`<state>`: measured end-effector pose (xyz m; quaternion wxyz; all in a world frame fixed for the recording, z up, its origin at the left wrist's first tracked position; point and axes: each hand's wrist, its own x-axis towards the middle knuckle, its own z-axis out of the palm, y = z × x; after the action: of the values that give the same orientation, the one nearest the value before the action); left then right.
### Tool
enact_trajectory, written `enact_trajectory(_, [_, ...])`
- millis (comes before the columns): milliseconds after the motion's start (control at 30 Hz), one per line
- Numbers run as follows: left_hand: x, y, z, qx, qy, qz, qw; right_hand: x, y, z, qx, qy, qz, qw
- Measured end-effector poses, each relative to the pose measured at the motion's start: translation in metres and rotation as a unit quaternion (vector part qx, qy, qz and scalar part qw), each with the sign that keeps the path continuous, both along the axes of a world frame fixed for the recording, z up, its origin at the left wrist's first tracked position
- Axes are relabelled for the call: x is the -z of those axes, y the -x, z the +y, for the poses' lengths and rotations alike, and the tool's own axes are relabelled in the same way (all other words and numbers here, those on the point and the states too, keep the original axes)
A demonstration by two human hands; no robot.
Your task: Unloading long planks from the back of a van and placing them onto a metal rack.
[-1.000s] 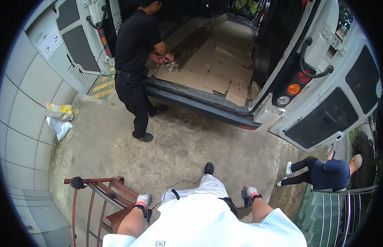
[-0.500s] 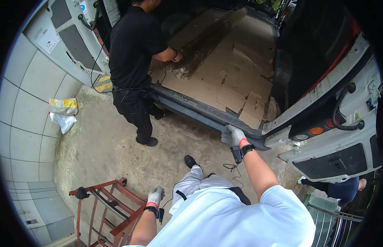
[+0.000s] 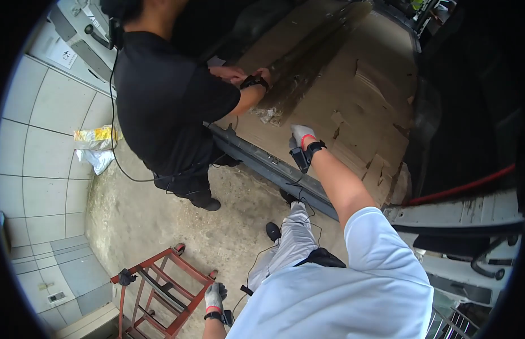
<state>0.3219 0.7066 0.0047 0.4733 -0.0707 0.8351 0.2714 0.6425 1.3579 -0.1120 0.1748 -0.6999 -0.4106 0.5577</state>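
My right hand (image 3: pixel 302 135), in a pale work glove, reaches over the cardboard sheets (image 3: pixel 353 93) lining the van's cargo floor. Its fingers point down and are mostly hidden, so I cannot tell whether they hold anything. Just beyond it is crumpled clear plastic (image 3: pixel 268 116), at the near end of a long, dark, see-through strip (image 3: pixel 307 62). My left hand (image 3: pixel 215 295), gloved too, hangs low with loosely bent fingers and nothing visible in it. The red metal trolley frame (image 3: pixel 177 282) is beside that hand.
A co-worker in black (image 3: pixel 166 90) stands at my left, both hands over the cargo floor. The van's dark rear sill (image 3: pixel 262 161) crosses before my legs. Thin cables hang around us. Yellow and white bags (image 3: pixel 96 147) lie by the tiled wall (image 3: pixel 48 141).
My right hand has left the van's rear sill and moved forward and left over the cardboard. I have stepped nearer the van. The co-worker now leans in with both hands together.
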Motion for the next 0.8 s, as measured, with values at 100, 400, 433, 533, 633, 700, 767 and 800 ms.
enact_trajectory(100, [-0.026, -0.031, -0.014, -0.081, 0.069, -0.010, 0.994, 0.061, 0.026, 0.080, -0.068, -0.069, -0.173, 0.980])
enact_trajectory(400, [-0.074, -0.062, 0.005, -0.072, 0.162, -0.040, 0.983, 0.131, 0.109, 0.165, 0.014, 0.056, -0.207, 0.977])
enact_trajectory(433, [-0.078, -0.064, 0.017, -0.063, 0.170, -0.009, 0.983, 0.126, 0.109, 0.165, 0.009, 0.044, -0.226, 0.973])
enact_trajectory(533, [-0.080, -0.066, 0.062, -0.053, 0.156, -0.018, 0.986, 0.103, 0.106, 0.160, 0.039, 0.031, -0.238, 0.970])
enact_trajectory(633, [-0.078, -0.068, 0.105, -0.028, 0.130, -0.030, 0.991, 0.080, 0.102, 0.155, 0.094, 0.027, -0.228, 0.969])
enact_trajectory(700, [-0.077, -0.069, 0.131, -0.017, 0.117, -0.027, 0.993, 0.068, 0.101, 0.155, 0.164, 0.019, -0.213, 0.963])
enact_trajectory(767, [-0.077, -0.066, 0.154, -0.023, 0.092, -0.028, 0.995, 0.059, 0.101, 0.157, 0.164, 0.044, -0.226, 0.959])
enact_trajectory(800, [-0.078, -0.064, 0.162, -0.029, 0.086, -0.028, 0.995, 0.056, 0.101, 0.158, 0.161, 0.063, -0.229, 0.958])
